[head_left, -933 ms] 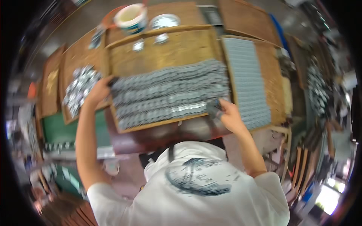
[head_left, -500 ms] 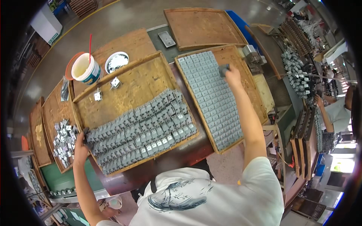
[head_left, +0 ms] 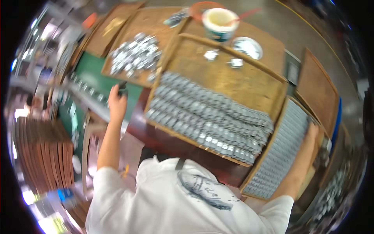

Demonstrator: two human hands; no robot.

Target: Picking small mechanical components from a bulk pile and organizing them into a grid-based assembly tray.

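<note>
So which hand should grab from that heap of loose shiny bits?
Probably the left hand: it is up near the heap of metal pieces. The right hand rests far off on the tray of grey rows.

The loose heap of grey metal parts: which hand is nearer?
Left. The left hand is just below the heap of grey metal parts, holding a small dark part; the right hand rests far across, on the grey tray.

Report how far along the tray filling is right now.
Done: grey parts stand in packed rows across the near part of the big wooden tray. In hand: the left hand holds a small dark piece; the right hand rests on the ridged grey tray. Left: the far tray floor is mostly bare, and loose parts lie heaped.
</note>
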